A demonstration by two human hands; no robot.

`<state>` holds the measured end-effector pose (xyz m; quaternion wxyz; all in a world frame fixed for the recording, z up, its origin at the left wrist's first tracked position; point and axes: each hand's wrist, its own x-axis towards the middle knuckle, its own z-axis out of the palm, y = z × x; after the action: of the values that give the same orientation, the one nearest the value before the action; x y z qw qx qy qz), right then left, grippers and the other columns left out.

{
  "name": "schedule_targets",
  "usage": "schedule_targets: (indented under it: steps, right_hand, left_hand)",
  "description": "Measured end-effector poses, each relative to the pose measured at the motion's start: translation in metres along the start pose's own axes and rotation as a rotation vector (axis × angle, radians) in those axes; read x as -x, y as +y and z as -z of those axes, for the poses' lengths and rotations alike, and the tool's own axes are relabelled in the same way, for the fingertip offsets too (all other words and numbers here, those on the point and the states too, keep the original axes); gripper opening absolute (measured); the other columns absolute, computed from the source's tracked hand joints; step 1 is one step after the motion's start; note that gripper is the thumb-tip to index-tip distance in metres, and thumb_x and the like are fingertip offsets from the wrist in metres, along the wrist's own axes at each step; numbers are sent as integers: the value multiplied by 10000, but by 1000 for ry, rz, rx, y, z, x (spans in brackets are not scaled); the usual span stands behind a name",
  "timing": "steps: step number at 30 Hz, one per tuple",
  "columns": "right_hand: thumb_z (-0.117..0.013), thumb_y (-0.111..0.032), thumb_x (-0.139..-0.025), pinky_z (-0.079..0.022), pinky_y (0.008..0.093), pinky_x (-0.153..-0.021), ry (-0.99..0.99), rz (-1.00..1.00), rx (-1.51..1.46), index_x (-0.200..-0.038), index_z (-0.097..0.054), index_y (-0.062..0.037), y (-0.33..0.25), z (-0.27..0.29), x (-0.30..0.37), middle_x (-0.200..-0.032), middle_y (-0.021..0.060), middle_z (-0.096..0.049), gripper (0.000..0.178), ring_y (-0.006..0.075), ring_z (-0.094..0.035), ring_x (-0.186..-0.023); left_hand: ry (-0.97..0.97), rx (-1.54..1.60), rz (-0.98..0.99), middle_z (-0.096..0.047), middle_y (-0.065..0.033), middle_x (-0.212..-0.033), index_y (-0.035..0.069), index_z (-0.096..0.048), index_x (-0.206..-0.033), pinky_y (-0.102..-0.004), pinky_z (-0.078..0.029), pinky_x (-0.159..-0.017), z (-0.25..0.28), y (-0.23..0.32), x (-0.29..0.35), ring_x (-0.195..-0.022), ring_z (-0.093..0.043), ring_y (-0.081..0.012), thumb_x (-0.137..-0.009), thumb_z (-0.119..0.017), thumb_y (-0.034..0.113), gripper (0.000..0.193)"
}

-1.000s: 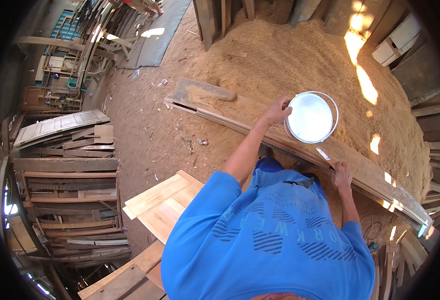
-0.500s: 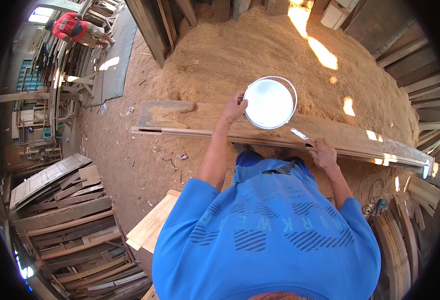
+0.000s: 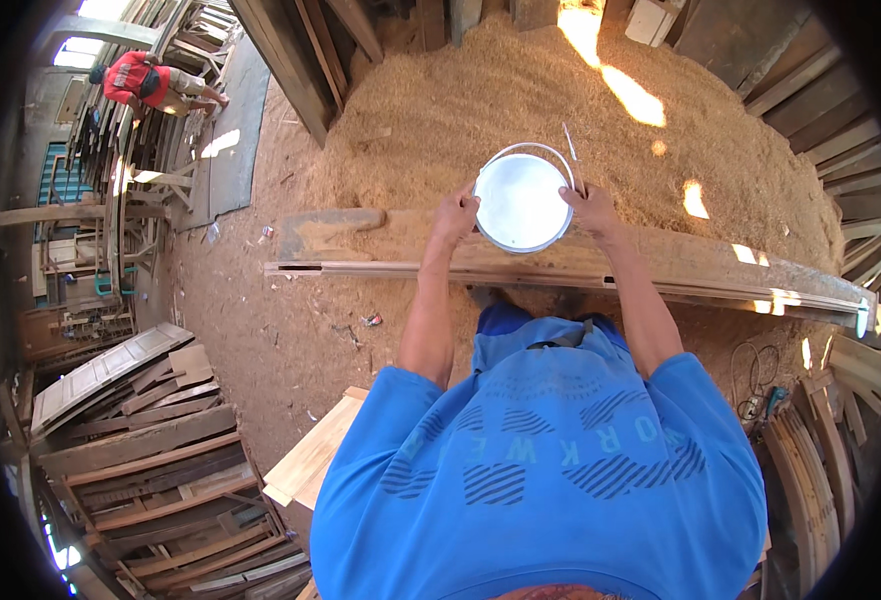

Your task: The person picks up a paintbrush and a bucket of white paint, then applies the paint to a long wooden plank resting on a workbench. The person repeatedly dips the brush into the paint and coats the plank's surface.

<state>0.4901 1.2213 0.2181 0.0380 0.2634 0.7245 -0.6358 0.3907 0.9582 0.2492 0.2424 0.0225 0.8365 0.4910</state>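
A round white bucket [image 3: 521,203] with a thin wire handle sits on a long wooden plank [image 3: 680,265] lying across a mound of sawdust. My left hand [image 3: 455,214] grips the bucket's left rim. My right hand [image 3: 588,205] presses against its right rim and holds a thin stick [image 3: 571,152] that points upward beside the bucket. Both forearms reach forward from my blue shirt.
A big sawdust pile [image 3: 520,90] fills the ground beyond the plank. Stacked boards and door panels [image 3: 150,450] lie at the lower left, pale planks [image 3: 315,455] near my left side. A person in red [image 3: 135,80] stands far left. Curved wood pieces [image 3: 820,470] lean at the right.
My right hand left the plank and came up to the bucket's right rim with the stick in it. My left hand stayed on the bucket's left side. The view shifted left.
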Motion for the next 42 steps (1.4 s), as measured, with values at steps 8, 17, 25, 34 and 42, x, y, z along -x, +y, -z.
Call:
schedule_targets:
  steps: [8, 17, 25, 34, 42]
  right_hand:
    - [-705, -213, -874, -423, 321, -603, 21, -72, 125, -929, -695, 21, -7, 5, 51, -754, 44, -624, 241, 121, -536, -682]
    - [-544, -284, -949, -502, 463, -706, 219, 179, 973, -1172, -625, -52, -108, 37, 97, -921, 216, -676, 331, 375, -650, -870]
    - [-558, -203, -905, -550, 434, -746, -20, 56, 1201, -1149, -684, -84, -143, -30, 84, -993, 177, -686, 300, 320, -691, -934]
    - [-558, -166, -883, -560, 431, -745, 92, 114, 1282, -1027, -759, -160, -117, -80, 55, -1008, 170, -692, 247, 322, -699, -914]
    - [-576, -261, -914, -547, 442, -789, 106, 38, 1040, -994, -748, -74, -107, -89, 66, -998, 183, -708, 266, 349, -691, -931]
  left_hand:
    - [-127, -40, -5, -664, -43, -801, 106, -581, -1358, -282, -529, -587, 5, -12, -12, -660, -612, -101, -962, -553, 147, 399]
    - [-333, 340, 64, -677, -27, -1005, 152, -566, -1379, -324, -588, -755, 15, -15, 0, -822, -640, -124, -996, -554, 199, 386]
    - [-430, 264, 115, -677, -41, -1053, 144, -538, -1404, -312, -563, -780, 25, 1, 7, -852, -633, -123, -1014, -509, 196, 394]
    - [-439, 258, -20, -594, 17, -816, 139, -528, -1409, -245, -494, -608, 24, -26, 4, -669, -508, -70, -977, -580, 161, 436]
    - [-482, 264, -106, -577, 14, -767, 112, -517, -1412, -248, -453, -570, 20, -41, -7, -636, -492, -69, -964, -599, 140, 457]
